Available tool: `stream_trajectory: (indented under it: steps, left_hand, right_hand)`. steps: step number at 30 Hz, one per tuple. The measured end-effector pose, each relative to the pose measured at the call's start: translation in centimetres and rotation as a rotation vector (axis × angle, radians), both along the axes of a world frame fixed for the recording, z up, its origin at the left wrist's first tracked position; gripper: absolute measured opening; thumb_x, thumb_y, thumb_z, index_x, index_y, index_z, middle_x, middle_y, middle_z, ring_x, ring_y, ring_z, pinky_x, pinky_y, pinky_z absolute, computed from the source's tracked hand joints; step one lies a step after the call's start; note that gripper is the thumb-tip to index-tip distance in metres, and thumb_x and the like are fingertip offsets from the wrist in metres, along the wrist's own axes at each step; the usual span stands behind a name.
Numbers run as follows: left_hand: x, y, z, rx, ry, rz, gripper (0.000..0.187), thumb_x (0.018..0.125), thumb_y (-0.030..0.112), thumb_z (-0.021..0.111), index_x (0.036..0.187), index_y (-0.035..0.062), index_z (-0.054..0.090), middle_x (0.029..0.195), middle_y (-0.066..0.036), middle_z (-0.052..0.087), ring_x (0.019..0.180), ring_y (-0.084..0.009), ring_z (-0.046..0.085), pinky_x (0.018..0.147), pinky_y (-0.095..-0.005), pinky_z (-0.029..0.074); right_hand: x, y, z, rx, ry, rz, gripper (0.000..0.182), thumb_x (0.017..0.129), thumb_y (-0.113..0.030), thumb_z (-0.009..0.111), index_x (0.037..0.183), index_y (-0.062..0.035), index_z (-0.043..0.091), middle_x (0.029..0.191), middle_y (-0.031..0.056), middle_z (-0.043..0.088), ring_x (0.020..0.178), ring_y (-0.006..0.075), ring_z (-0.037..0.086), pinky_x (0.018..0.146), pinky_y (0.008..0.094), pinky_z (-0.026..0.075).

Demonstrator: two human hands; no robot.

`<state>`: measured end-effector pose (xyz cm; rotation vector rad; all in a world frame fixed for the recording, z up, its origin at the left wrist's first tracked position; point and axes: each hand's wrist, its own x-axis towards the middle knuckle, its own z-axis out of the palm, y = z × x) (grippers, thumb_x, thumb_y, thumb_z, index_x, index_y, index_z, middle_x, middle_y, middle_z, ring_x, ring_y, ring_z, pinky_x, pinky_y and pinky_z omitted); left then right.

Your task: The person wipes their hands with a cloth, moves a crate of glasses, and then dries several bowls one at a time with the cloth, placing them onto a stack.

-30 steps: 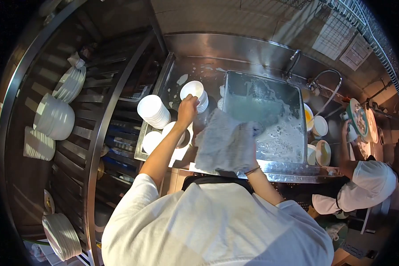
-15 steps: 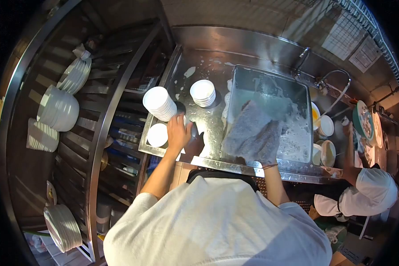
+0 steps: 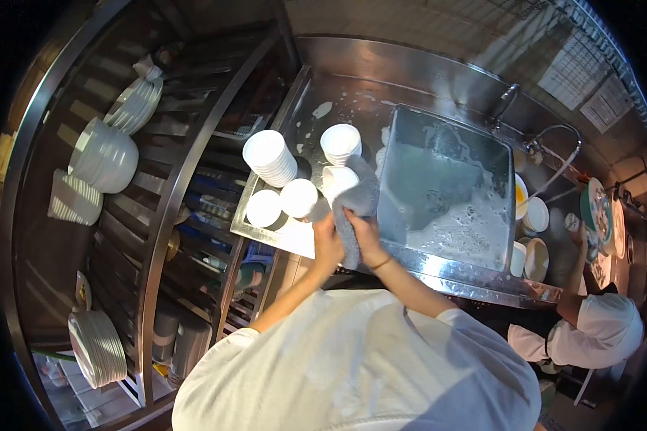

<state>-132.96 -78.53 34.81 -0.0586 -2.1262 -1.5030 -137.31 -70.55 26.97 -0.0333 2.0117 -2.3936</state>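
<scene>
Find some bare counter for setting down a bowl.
There's foam-spotted but free steel counter beyond the short bowl stack, bordered by the backsplash and the sink basin. Nearer, it's crowded: the tall bowl stack, more white bowls, and the left hand and right hand at the grey cloth. Tubs crowd the basin's right side.

Tall cup stack (image 3: pixel 269 159)'s sitting left of the grip on the cloth (image 3: pixel 359 200), shorter stack (image 3: pixel 341 148)'s standing just beyond it, sink (image 3: pixel 411 126)'s sitting right.

Rough, matt grey cloth (image 3: pixel 361 197) near the centre; smooth, slightly glossy white bowls (image 3: pixel 269 156) at ten o'clock from it. Metal table (image 3: pixel 446 274), shiny and wet. Matt fabric shirt (image 3: pixel 352 359) at six o'clock; paper sheets (image 3: pixel 605 105) at two.
</scene>
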Motion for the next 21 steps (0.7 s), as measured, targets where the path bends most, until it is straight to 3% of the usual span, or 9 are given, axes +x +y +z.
stream_trajectory:
  steps: [4, 6, 10, 12, 13, 16, 18, 20, 21]
  left_hand:
    - [0.5, 0.1, 2.3, 0.111, -0.059, -0.076, 0.015, 0.090, 0.010, 0.050, 0.094, -0.0015, 0.058, 0.073, -0.002, 0.055, 0.070, -0.0071, 0.047, 0.061, -0.0227, 0.039]
    - [0.6, -1.0, 2.7, 0.187, -0.172, -0.148, 0.017, 0.090, 0.012, 0.049, 0.094, -0.0027, 0.058, 0.077, -0.005, 0.059, 0.072, -0.0114, 0.054, 0.063, -0.0245, 0.041]
    - [-2.9, -0.9, 5.3, 1.249, -0.149, -0.200, 0.031, 0.092, 0.033, 0.043, 0.096, 0.0051, 0.054, 0.089, -0.006, 0.059, 0.088, -0.0158, 0.057, 0.079, -0.0285, 0.044]
    - [-3.9, -1.4, 2.8, 1.159, -0.529, -0.140, 0.035, 0.091, 0.038, 0.041, 0.098, 0.0062, 0.054, 0.095, -0.008, 0.059, 0.089, -0.0193, 0.057, 0.079, -0.0337, 0.046]
    - [-4.1, -3.4, -1.7, 1.364, -0.636, -0.640, 0.041, 0.091, 0.042, 0.040, 0.104, 0.0066, 0.054, 0.099, -0.010, 0.059, 0.091, -0.0208, 0.057, 0.080, -0.0362, 0.047]
    - [-1.8, -0.4, 4.8, 1.510, -0.951, -0.393, 0.045, 0.091, 0.044, 0.036, 0.110, 0.0075, 0.054, 0.104, -0.011, 0.059, 0.094, -0.0223, 0.057, 0.082, -0.0352, 0.046]
    - [-2.3, -0.4, 4.5, 1.466, -0.953, -0.390, 0.048, 0.093, 0.043, 0.031, 0.112, 0.0053, 0.053, 0.106, -0.011, 0.058, 0.096, -0.0227, 0.057, 0.084, -0.0338, 0.045]
    - [-3.6, -0.3, 1.5, 0.323, -0.291, -0.246, 0.043, 0.094, 0.035, 0.030, 0.113, 0.0032, 0.051, 0.105, -0.010, 0.057, 0.094, -0.0254, 0.055, 0.086, -0.0338, 0.041]
    - [-4.1, -0.7, 0.4, 0.024, -0.168, -0.211, 0.042, 0.094, 0.034, 0.030, 0.117, 0.0025, 0.047, 0.103, -0.009, 0.057, 0.096, -0.0255, 0.054, 0.091, -0.0322, 0.037]
  right_hand:
    - [-1.6, 2.5, 5.0, -0.523, -0.457, 0.224, 0.038, 0.085, -0.032, 0.055, 0.111, -0.0039, 0.053, 0.099, 0.0052, 0.056, 0.089, 0.0152, 0.053, 0.078, 0.0261, 0.044]
    - [-2.5, 4.7, 6.9, -0.635, -0.468, 0.264, 0.041, 0.086, -0.035, 0.050, 0.112, -0.0036, 0.053, 0.099, 0.0051, 0.056, 0.089, 0.0156, 0.055, 0.077, 0.0265, 0.045]
    - [-1.5, 7.2, 8.7, -0.127, -0.145, 0.335, 0.037, 0.079, -0.018, 0.058, 0.112, -0.0018, 0.052, 0.100, 0.0066, 0.058, 0.093, 0.0195, 0.056, 0.080, 0.0328, 0.046]
    - [-0.4, 8.0, 8.3, 0.296, 0.564, 0.422, 0.050, 0.066, -0.012, 0.066, 0.112, 0.0009, 0.050, 0.100, 0.0123, 0.058, 0.093, 0.0269, 0.057, 0.083, 0.0366, 0.044]
    - [-0.9, 7.9, 11.5, 0.452, 0.605, 0.673, 0.061, 0.054, -0.015, 0.071, 0.110, 0.0017, 0.051, 0.095, 0.0174, 0.058, 0.092, 0.0339, 0.056, 0.086, 0.0382, 0.042]
    - [-0.4, 8.5, 12.0, 0.683, 0.965, 0.737, 0.061, 0.049, -0.015, 0.072, 0.104, 0.0026, 0.053, 0.089, 0.0180, 0.058, 0.089, 0.0353, 0.056, 0.084, 0.0379, 0.043]
    - [0.2, 8.0, 10.5, 0.584, 0.830, 0.553, 0.049, 0.056, -0.017, 0.071, 0.098, 0.0012, 0.055, 0.085, 0.0141, 0.059, 0.084, 0.0305, 0.058, 0.081, 0.0381, 0.044]
    - [0.1, 7.3, 10.5, 0.487, 0.699, 0.369, 0.038, 0.062, -0.018, 0.070, 0.093, -0.0002, 0.056, 0.081, 0.0101, 0.060, 0.078, 0.0257, 0.060, 0.078, 0.0383, 0.045]
    - [-1.0, 6.9, 11.5, 0.193, 0.223, 0.431, 0.043, 0.061, -0.018, 0.071, 0.096, 0.0002, 0.055, 0.085, 0.0107, 0.059, 0.083, 0.0254, 0.058, 0.080, 0.0387, 0.045]
